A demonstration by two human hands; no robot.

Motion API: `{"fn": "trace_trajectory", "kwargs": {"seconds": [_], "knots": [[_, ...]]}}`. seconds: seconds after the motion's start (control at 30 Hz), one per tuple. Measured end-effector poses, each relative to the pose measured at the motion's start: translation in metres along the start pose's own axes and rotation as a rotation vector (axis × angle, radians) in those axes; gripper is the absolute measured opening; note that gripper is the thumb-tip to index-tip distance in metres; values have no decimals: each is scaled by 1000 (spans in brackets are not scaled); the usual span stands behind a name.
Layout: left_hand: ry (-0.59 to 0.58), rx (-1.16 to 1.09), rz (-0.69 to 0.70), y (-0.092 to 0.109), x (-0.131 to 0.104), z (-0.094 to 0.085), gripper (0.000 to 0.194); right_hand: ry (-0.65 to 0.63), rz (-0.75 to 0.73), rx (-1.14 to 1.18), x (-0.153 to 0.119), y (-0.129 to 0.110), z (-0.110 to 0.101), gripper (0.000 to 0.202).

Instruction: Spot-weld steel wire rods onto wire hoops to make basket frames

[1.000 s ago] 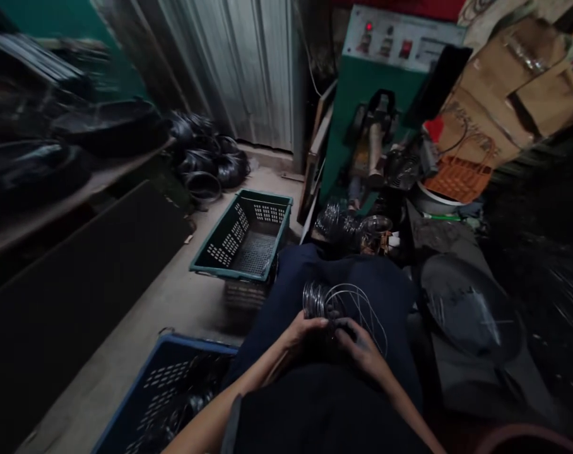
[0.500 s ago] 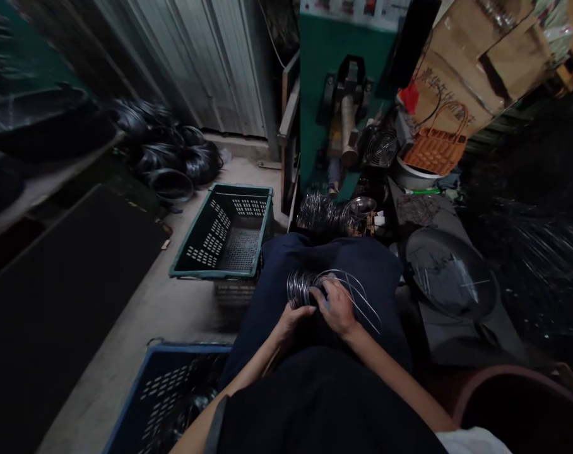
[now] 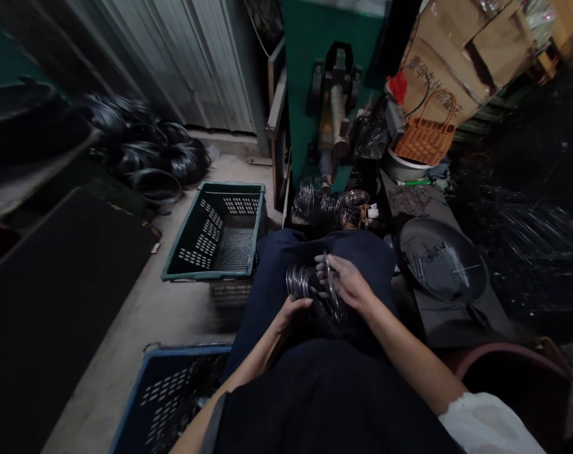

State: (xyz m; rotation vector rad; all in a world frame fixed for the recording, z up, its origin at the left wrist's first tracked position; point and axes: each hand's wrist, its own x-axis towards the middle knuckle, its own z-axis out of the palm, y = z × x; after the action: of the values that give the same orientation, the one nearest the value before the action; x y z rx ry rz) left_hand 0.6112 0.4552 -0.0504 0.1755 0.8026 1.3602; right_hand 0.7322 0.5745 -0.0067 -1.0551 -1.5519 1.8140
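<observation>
A bundle of shiny metal wire rings (image 3: 300, 281) rests over my lap. My left hand (image 3: 293, 310) is closed around its near left side, the thumb lying on top. My right hand (image 3: 346, 280) is at the bundle's right end, its fingers closed on some of the rings, which stand nearly edge-on there. Part of the bundle hangs below the right hand, dark and blurred. The fingers under the bundle on the left are hidden.
On the floor to the left stand a green plastic crate (image 3: 211, 275) and a blue crate (image 3: 147, 378) with dark contents. A black pan (image 3: 442, 258) holding thin wire pieces lies on a bench at right. Ahead is a green machine (image 3: 300, 82) with wire coils (image 3: 310, 200) at its foot.
My right hand has turned and lifted slightly away from the left, tilting rings upright. The loose wire loop sticking out to the right is no longer seen there. The view has shifted slightly.
</observation>
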Motion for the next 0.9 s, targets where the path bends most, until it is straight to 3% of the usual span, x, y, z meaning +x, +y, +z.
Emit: {"fn": "trace_trajectory", "kwargs": {"seconds": [0.17,0.3,0.47,0.63,0.77,0.9], "knots": [[63,107,27,0,2,8,47,-22,20,-66,-13,17,5,43],[153,200,15,-1,3,11,42,-77,-8,-205,-33,24,-9,33],[152,174,-24,0,1,14,40,-133,14,-309,-59,32,-14,38],[113,162,-96,8,1,26,42,-198,28,-420,-80,21,-9,55],[70,186,-138,16,7,46,41,-179,42,-322,-91,3,-15,46],[77,178,-236,9,14,55,39,-184,44,-411,-103,6,-21,53]]}}
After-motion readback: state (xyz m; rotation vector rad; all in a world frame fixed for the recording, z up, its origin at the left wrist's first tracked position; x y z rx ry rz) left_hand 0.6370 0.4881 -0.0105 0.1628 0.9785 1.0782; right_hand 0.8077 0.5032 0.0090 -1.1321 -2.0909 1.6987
